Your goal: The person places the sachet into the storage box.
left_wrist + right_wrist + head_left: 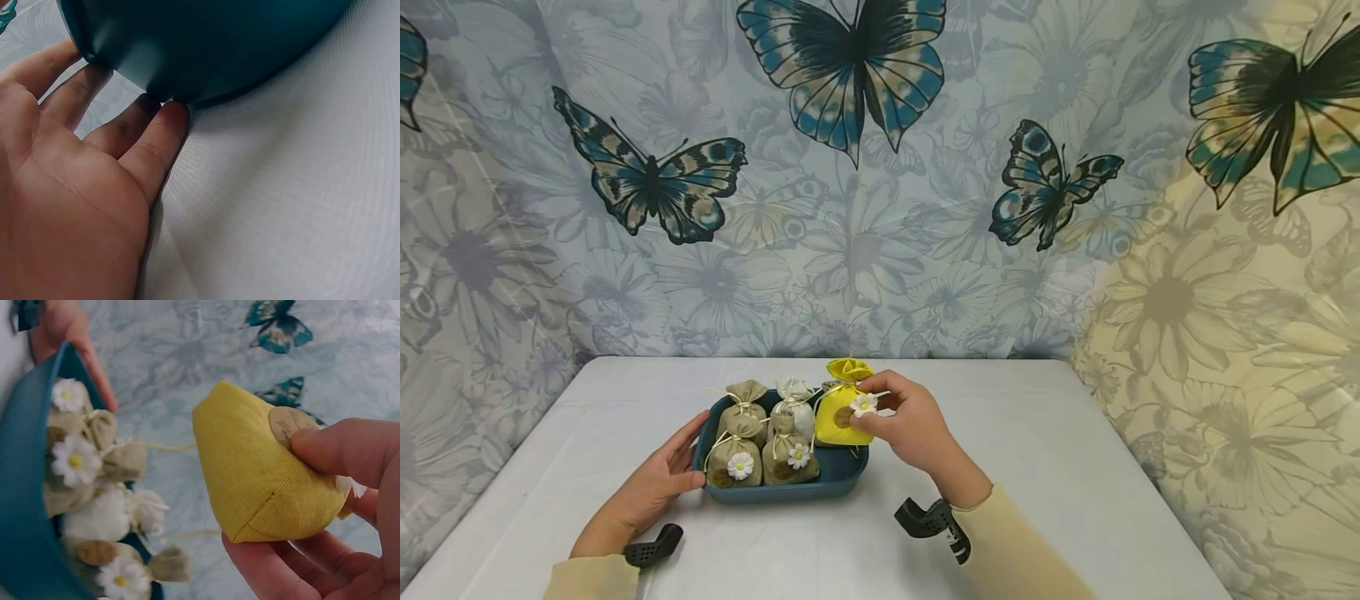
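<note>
My right hand pinches a small yellow drawstring sachet between thumb and fingers, above the right end of a teal tray. A white flower and a round brown tag decorate the sachet. At the tray's left end, my left hand touches the wall with straight, spread fingers; the left wrist view shows the fingertips against it. Inside the tray stand several beige sachets and a white sachet, tied with cream ribbons. Another sachet is mostly hidden behind the yellow one.
A white cloth covers the table under the tray. Behind it hangs a curtain printed with butterflies and flowers. Black wrist mounts sit at both wrists near beige sleeves.
</note>
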The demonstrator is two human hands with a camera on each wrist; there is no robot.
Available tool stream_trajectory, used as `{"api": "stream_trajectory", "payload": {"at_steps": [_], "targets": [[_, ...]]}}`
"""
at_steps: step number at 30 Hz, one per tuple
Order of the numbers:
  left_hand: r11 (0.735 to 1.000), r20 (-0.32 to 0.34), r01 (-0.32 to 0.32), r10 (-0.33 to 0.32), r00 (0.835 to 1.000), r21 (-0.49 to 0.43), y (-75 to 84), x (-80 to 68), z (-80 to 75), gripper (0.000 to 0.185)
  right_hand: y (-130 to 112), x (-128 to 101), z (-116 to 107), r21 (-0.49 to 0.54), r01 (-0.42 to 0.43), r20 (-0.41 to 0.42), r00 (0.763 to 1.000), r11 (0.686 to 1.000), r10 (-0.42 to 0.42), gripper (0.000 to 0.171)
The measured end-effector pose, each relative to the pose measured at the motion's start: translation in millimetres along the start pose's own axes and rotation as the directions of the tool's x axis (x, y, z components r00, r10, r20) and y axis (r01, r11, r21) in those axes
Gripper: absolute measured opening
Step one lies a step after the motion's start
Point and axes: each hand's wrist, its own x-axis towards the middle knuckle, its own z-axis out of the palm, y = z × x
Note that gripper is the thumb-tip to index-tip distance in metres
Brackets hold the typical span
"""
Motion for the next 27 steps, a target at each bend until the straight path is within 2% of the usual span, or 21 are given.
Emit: {"api": "stream_trajectory", "payload": {"at_steps": [7, 11, 19, 27], "targets": [[1.000, -0.005, 0.008, -0.008, 1.000, 0.003, 0.2, -0.2, 0.8, 0.089, 20, -3, 20, -0.047, -0.069, 0.047, 0.996, 0.997, 0.071, 0.028], [1.000, -0.004, 0.006, -0.006, 1.000, -0.001, 0.3, 0.1, 1.2, 0.089, 31, -3, 28, -0.083, -0.078, 0.048, 0.996, 0.994, 0.082, 0.029], [1.000, -0.006, 0.008, -0.008, 1.000, 0.000, -0.6, 0.5, 0.3, 0.089, 41, -4, 35, -0.197, -0.099, -0.012, 0.995, 0.975, 0.099, 0.029], [1.000, -0.007, 0.016, -0.016, 1.000, -0.008, 1.6, 0.2, 0.9, 0.090, 45, -4, 42, -0.207, -0.124, -0.064, 0.992, 0.970, 0.113, 0.027]]}}
